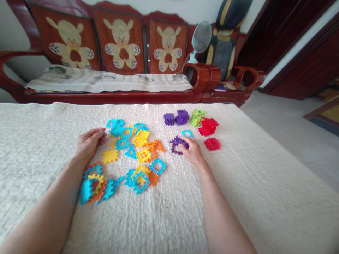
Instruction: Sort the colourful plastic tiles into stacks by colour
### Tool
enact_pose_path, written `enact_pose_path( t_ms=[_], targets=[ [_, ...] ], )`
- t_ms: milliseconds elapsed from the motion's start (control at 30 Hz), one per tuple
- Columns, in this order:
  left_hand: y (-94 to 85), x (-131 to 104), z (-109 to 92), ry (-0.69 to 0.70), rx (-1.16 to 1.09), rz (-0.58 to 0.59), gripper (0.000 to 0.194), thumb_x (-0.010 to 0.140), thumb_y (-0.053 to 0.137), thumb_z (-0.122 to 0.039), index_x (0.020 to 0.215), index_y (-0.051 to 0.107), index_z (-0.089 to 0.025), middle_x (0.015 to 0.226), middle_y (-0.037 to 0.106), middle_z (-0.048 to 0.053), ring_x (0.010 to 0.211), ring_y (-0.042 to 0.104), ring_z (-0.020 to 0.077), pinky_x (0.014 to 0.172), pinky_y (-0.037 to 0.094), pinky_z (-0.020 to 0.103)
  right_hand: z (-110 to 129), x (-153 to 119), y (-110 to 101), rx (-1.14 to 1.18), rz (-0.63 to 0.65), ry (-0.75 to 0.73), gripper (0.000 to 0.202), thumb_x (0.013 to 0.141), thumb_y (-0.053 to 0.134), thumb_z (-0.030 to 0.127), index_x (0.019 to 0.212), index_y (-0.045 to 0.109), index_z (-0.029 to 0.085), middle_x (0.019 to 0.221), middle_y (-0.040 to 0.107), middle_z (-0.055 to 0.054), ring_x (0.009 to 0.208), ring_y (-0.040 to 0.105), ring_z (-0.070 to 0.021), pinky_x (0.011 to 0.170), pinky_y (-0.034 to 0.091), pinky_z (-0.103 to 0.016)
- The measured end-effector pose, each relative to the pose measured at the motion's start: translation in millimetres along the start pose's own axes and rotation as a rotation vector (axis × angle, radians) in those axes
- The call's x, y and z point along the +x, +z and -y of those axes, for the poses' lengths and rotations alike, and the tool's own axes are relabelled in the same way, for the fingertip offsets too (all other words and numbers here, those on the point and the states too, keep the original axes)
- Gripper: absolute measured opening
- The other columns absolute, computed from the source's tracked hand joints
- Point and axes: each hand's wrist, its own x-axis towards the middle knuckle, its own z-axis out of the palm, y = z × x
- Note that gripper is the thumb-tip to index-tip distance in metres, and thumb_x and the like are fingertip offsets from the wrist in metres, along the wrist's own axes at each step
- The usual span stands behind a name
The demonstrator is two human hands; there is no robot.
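Observation:
My right hand (192,151) has its thumb and fingers around purple interlocking plastic tiles (175,144) on the cloth, one of them with an open middle. Just beyond them lies a blue frame tile (187,133). My left hand (91,141) is closed, fingers curled together, at the left edge of a loose pile of blue tiles (116,131); anything inside it is hidden. Yellow tiles (110,156) and orange tiles (153,178) are mixed into that pile. Closer to me, by my left forearm, sits a smaller heap of blue, yellow and orange tiles (86,190).
Sorted stacks stand toward the far right: purple (182,117), green (197,117) and red (208,127), with another red stack (212,144) nearer. A cream quilted cloth (172,211) covers the table. Behind it are a wooden sofa (132,98) and a fan (201,37).

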Motion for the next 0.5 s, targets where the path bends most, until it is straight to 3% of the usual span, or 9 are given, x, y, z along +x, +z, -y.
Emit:
enact_pose_path(
  t_ms=[233,500],
  targets=[
    [-1.3,1.3,2.0,-0.007,0.015,-0.002,0.039,0.055,0.080,-0.036,0.087,0.071,-0.014,0.071,0.067,0.001,0.056,0.053,0.0086,0.053,0.041,0.022,1.7,-0.7,1.5,-0.063,0.017,-0.034,0.034,0.077,0.063,0.027,0.109,0.073,0.021,0.109,0.068,-0.010,0.101,0.066,-0.0245,0.096,0.052,-0.040],
    [-2.2,3.7,5.7,-0.005,0.019,0.002,0.042,0.054,0.080,-0.038,0.087,0.071,-0.014,0.071,0.067,0.001,0.057,0.053,0.0087,0.053,0.041,0.022,8.7,-1.3,-14.9,-0.050,0.065,-0.030,0.030,0.079,0.064,0.029,0.107,0.074,0.022,0.107,0.070,-0.008,0.102,0.066,-0.0239,0.096,0.052,-0.039]
  ],
)
